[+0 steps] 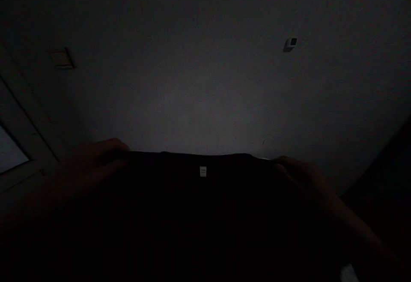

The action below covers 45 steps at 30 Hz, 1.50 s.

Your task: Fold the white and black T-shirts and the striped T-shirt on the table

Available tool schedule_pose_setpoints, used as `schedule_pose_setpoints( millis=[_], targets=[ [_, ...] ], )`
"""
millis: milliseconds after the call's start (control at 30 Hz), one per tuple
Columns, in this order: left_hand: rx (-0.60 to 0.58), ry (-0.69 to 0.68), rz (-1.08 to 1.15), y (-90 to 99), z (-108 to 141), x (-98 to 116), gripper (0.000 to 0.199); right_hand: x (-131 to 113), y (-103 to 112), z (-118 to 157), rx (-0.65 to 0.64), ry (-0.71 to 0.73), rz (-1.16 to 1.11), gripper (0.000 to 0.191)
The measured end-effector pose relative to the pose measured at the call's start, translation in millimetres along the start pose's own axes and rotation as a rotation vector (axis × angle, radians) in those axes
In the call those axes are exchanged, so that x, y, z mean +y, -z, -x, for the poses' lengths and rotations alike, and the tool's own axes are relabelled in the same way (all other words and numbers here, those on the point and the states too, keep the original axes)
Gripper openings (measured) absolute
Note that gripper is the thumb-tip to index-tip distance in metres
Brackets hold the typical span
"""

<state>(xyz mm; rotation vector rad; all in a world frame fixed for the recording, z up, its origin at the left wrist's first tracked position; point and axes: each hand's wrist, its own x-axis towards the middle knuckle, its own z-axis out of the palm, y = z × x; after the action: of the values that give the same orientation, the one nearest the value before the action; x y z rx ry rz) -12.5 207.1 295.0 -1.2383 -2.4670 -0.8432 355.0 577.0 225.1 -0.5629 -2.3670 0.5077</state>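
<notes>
Your left grip (104,157), nine o'clock from the white label (203,171), and right grip (300,172), three o'clock, hold dark fabric (205,213).

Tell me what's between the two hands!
In the head view, dark cloth with a pale label spans from the left hand to the right hand.

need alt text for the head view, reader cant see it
A dark cloth, apparently a garment with a small white label, is held by its upper edge in the grip of the left hand and right hand. Behind it, a dim wall bears a squarish plate and small fitting.
</notes>
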Motion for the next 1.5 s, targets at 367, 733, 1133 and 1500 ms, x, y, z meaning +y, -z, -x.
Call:
schedule_pose_setpoints(
  millis=[367,733,1133,1500],
  targets=[
    [-0.579,0.143,-0.14,-295.5,-96.4,-143.0,0.04,132.4,-264.0,-118.9,-0.551,-0.278,0.383,0.027],
    [-0.441,0.184,0.059,-297.3,-62.6,-207.1,0.038,170.6,-284.6,-101.4,-0.491,-0.224,0.354,0.023],
    [-0.146,0.213,-0.178,-329.5,-75.0,-155.0,0.033,115.2,-291.7,-114.3,-0.286,-0.209,0.447,0.043],
    [-0.487,-0.18,0.096,-290.0,175.1,-62.7,0.025,-28.9,-286.0,110.7,-0.73,0.697,0.023,0.029]
  ],
)
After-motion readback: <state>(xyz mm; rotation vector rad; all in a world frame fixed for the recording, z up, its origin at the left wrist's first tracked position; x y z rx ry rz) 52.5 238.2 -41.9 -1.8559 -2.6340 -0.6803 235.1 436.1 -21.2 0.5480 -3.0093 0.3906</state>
